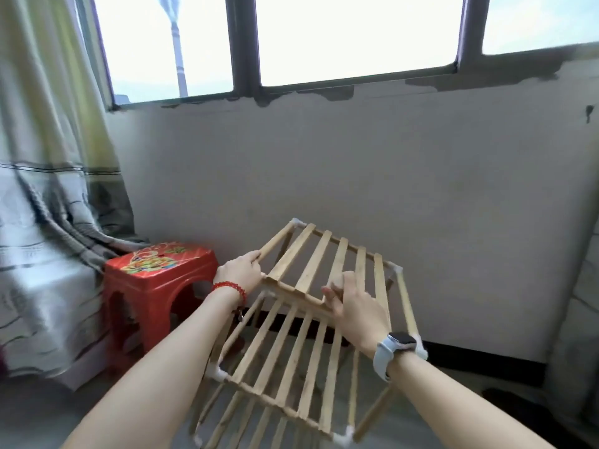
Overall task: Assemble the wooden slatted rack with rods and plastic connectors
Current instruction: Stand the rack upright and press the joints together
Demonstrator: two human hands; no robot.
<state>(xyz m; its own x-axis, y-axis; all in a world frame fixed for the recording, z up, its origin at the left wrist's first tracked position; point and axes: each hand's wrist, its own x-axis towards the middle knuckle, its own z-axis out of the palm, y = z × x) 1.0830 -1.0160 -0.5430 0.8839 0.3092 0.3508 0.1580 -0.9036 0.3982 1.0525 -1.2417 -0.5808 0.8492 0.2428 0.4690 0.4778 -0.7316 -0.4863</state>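
Up top, left hand [241,270] grasps a round wooden rod [275,239]; right hand [351,306] grips the flat-slatted shelf [327,264].

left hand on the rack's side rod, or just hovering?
Touching. The head view shows the left hand with fingers curled round the side rod of the top slatted panel.

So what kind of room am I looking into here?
Most likely a room in a home, not a workshop: a curtain hangs beside a wide window, a red plastic stool stands by the wall, and the wooden rack is being assembled low, apparently on the floor.
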